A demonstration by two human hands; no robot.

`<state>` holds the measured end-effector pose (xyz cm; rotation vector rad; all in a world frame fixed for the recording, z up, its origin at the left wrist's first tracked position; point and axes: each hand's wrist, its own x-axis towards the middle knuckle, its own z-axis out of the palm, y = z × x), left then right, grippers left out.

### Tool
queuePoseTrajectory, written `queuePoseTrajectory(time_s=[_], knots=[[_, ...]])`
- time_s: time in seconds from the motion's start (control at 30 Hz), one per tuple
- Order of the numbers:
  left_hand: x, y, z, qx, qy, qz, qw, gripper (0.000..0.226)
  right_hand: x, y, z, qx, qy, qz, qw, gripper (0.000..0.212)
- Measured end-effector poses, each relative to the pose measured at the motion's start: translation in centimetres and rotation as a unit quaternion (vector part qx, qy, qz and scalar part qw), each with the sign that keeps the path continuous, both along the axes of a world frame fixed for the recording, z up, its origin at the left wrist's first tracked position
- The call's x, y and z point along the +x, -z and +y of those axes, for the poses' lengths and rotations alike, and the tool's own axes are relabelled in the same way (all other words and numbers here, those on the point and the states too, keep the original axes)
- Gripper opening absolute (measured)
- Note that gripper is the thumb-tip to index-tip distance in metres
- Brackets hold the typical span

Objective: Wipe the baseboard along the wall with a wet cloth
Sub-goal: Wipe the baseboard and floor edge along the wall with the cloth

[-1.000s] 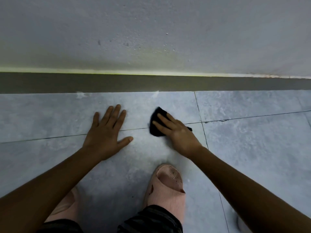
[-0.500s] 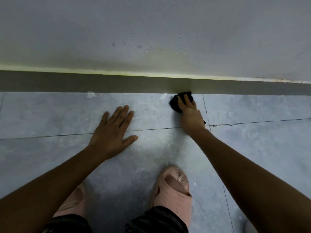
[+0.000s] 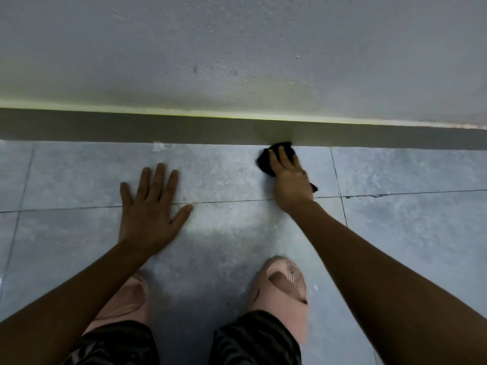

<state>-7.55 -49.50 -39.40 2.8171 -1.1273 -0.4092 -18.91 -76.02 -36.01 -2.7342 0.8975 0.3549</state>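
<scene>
My right hand (image 3: 291,180) clutches a bunched black cloth (image 3: 266,160), soft and crumpled, its upper edge touching the bottom of the flat dark grey baseboard (image 3: 131,126). My left hand (image 3: 150,209) lies splayed, palm down, on the mottled grey floor tiles (image 3: 408,219), well short of the baseboard. Above the baseboard rises a grainy pale wall (image 3: 237,48).

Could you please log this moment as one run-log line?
right hand: presses crumpled black cloth at foot of dark grey baseboard | left hand: flat on grey tiled floor
</scene>
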Motion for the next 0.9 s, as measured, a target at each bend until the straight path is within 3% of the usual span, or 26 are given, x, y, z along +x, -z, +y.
queuePoseTrajectory(time_s=[0.13, 0.23, 0.4, 0.5, 0.57, 0.77, 0.83, 0.9], knots=[[-0.1, -0.3, 0.1, 0.012, 0.0, 0.006, 1.0, 0.081, 1.5, 0.0, 3.6, 0.05, -0.135, -0.005, 0.99, 0.082], [0.5, -0.3, 0.1, 0.025, 0.016, 0.016, 0.999, 0.083, -0.7, 0.0, 2.0, 0.051, -0.154, -0.04, 0.986, 0.08], [0.7, -0.6, 0.0, 0.049, 0.026, 0.044, 0.997, 0.084, -2.6, 0.0, -1.6, 0.01, 0.065, -0.007, 0.998, 0.077], [1.2, -0.8, -0.2, 0.067, 0.038, 0.058, 0.995, 0.083, 0.3, -0.2, -0.1, 0.008, 0.109, 0.018, 0.994, 0.076], [2.0, -0.9, -0.1, 0.092, 0.064, 0.064, 0.992, 0.087, 1.7, 0.1, 2.6, 0.004, 0.07, -0.006, 0.998, 0.077], [2.5, -0.7, 0.4, 0.085, 0.077, 0.062, 0.991, 0.09, 0.7, 0.4, 5.5, 0.031, -0.191, -0.057, 0.979, 0.081], [2.3, -0.6, 0.4, 0.079, 0.073, 0.059, 0.992, 0.089, -1.4, 0.3, 3.7, 0.032, -0.226, -0.051, 0.972, 0.081], [2.2, -0.7, 0.4, 0.08, 0.073, 0.056, 0.993, 0.088, -2.7, 0.1, 2.1, 0.013, -0.184, -0.046, 0.982, 0.078]])
